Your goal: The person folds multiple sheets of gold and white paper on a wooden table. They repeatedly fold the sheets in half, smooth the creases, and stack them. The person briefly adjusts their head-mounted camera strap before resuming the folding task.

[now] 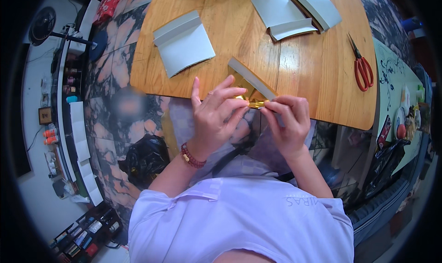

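Over the near edge of the wooden table (221, 32), my two hands pinch a piece of shiny gold card (258, 105) with a pale folded strip along its far side. My left hand (214, 106) has thumb and index finger closed on its near edge, the other fingers raised. My right hand (289, 122) pinches the same edge a little to the right. The fingers partly hide the card's gold face. Further left lies a folded white card piece (186, 46) with one flap creased up.
More folded white card pieces (278, 9) lie at the table's far side. Red-handled scissors (363, 74) rest near the right edge, points away from me. A pale green table (391, 78) with small items stands at right. A black plastic bag (146, 159) sits on the floor at left.
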### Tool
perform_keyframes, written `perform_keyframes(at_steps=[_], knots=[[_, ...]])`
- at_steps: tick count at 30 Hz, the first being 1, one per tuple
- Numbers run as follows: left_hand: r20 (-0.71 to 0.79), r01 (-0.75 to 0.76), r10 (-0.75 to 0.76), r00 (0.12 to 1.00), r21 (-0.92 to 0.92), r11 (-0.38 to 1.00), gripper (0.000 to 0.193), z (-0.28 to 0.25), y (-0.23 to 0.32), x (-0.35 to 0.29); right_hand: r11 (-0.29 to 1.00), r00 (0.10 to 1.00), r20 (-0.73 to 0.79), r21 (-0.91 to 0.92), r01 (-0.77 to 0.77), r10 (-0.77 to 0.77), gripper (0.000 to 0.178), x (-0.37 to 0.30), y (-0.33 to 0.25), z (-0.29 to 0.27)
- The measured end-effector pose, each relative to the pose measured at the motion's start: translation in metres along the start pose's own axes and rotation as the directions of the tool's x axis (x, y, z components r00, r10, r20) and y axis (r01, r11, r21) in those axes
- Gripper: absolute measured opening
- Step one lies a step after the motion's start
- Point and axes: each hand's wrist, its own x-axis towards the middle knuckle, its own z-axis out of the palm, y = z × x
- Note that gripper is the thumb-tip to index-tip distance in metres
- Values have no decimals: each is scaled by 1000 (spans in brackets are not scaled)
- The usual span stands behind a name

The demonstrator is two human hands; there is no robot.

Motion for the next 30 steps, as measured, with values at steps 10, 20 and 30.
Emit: perform_keyframes(at_steps=[10,20,30], knots=[[-45,100,-99,994,14,995,17,6,11,12,991,994,-2,-82,-106,106,21,9,1,1],[-55,116,-113,992,60,991,20,8,12,19,984,993,-3,-130,-118,119,25,12,-1,4],[-49,99,-95,994,82,992,21,8,10,24,972,996,30,-225,-71,80,29,15,1,8]])
